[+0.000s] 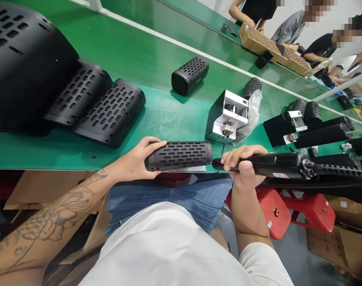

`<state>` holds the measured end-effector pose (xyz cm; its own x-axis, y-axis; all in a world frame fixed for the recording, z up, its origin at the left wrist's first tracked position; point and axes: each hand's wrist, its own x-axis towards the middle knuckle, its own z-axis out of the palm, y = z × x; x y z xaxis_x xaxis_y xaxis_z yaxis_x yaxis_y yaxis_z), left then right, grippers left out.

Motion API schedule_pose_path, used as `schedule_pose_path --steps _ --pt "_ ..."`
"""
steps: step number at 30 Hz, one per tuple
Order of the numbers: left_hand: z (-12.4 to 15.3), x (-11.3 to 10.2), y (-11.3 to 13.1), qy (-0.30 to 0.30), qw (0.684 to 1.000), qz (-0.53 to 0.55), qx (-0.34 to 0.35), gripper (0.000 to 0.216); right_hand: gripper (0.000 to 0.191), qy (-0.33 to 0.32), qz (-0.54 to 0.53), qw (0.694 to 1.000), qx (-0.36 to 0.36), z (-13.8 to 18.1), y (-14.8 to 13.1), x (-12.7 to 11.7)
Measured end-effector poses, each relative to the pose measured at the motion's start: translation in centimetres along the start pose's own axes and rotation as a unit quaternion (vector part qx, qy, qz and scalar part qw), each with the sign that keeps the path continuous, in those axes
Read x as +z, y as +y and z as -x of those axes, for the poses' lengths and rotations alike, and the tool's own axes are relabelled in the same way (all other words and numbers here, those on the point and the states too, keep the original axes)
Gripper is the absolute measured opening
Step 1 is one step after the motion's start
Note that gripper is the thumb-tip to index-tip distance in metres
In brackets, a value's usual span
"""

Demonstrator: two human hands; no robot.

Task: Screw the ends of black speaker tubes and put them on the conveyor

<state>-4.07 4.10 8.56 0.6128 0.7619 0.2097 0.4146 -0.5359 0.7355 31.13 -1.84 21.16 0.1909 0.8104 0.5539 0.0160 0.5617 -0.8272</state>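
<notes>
Lying on its side at the table's front edge is a black slotted housing (181, 155). My left hand (145, 159) grips its left end, thumb and fingers on opposite sides. In my right hand (244, 163) is a black electric screwdriver (276, 165), held nearly level with the fingers wrapped round its front part. The screwdriver's tip meets the right end of the housing; the exact contact point is too small to make out. Behind my right hand stands a black and silver screw feeder (228, 117).
Several slotted housings, such as one at left (112, 113) and one behind (190, 75), stand on the green table (163, 115). Clear plastic wrap (250, 115) lies beside the feeder. Another feeder (283, 127) is farther right. Red stools (274, 212) stand below. People work across the table.
</notes>
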Motion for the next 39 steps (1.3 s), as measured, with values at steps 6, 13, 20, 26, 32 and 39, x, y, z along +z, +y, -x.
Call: schedule_pose_path --steps 6,13,20,26,32,39 --pt "0.1 0.0 0.2 -0.003 1.0 0.002 0.001 0.1 0.045 -0.036 -0.013 0.998 0.044 0.1 1.0 0.3" --pt "0.0 0.0 -0.1 -0.006 1.0 0.008 -0.013 0.102 0.046 -0.11 -0.03 0.993 0.038 -0.2 1.3 0.4" --pt "-0.1 0.1 -0.4 -0.007 1.0 0.0 -0.012 0.105 0.044 -0.145 -0.055 0.987 0.041 -0.5 1.7 0.4" --pt "0.5 0.8 -0.4 0.027 1.0 -0.003 -0.005 0.106 0.042 -0.134 -0.04 0.989 0.046 -0.7 0.7 -0.5" --pt "0.8 2.0 -0.4 0.051 0.998 0.005 0.024 0.108 0.05 0.088 0.063 0.992 -0.058 -7.2 4.1 -4.3" --pt "0.9 3.0 -1.0 0.06 0.998 0.004 0.011 0.112 0.06 0.133 0.148 0.979 -0.049 -10.9 9.8 -6.0"
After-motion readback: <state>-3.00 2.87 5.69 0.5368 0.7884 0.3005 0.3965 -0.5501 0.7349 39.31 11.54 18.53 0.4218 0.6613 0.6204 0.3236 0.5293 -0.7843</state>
